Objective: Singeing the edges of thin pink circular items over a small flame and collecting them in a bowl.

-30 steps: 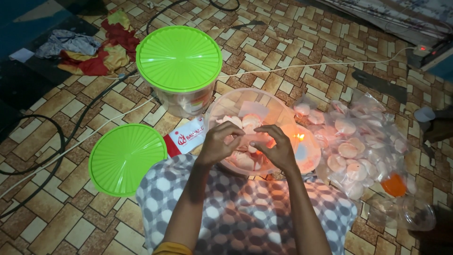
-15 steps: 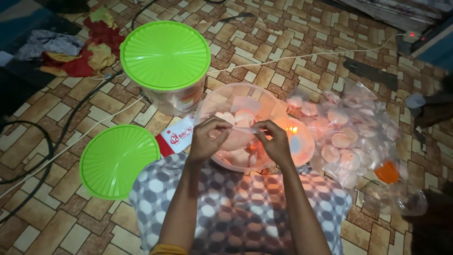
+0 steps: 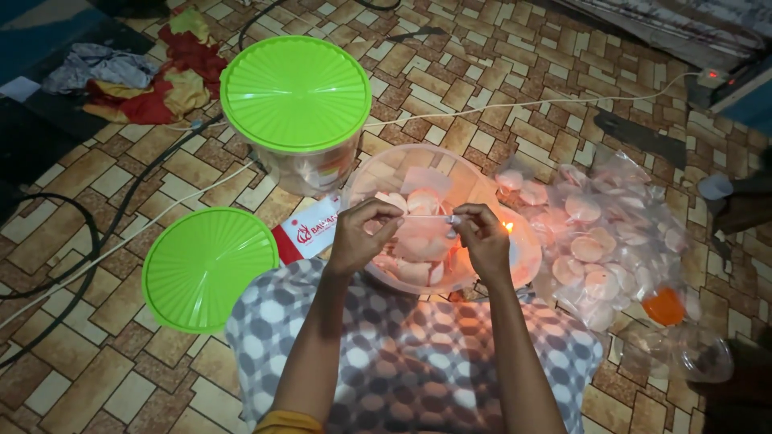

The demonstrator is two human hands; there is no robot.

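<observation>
I see a small clear packet (image 3: 426, 215) of pale round crackers stretched between both hands, held over the bowl (image 3: 378, 173); its top edge looks pulled taut, level with the candle flame (image 3: 507, 227) just right of it; judgement: the step in hand is sealing the packet mouth at the flame.

To do it well, I'd keep the edge taut and flat, pass only the very rim by the flame, keep the crackers hanging below the pinch line, fingertips clear of the heat; a slack edge would likely pucker or burn through.

Left hand (image 3: 362, 237): thumb and forefinger pinched shut on the packet's left corner, other fingers curled in; right hand (image 3: 482, 237): same pinch on the right corner, very near the flame; no gap visible at either pinch.

Outward: bowl under the hands holds more loose crackers; flame sits on a plate (image 3: 527, 257) touching the bowl's right side; a heap of filled packets (image 3: 603, 241) lies right of that on the floor (image 3: 498, 104); a lidded tub (image 3: 296, 104) stands just behind-left of the bowl; a loose green lid (image 3: 209, 269) lies by my left knee; a red-and-white pack (image 3: 310, 233) sits between lid and bowl; cables (image 3: 121, 233) run across the floor at left.
</observation>
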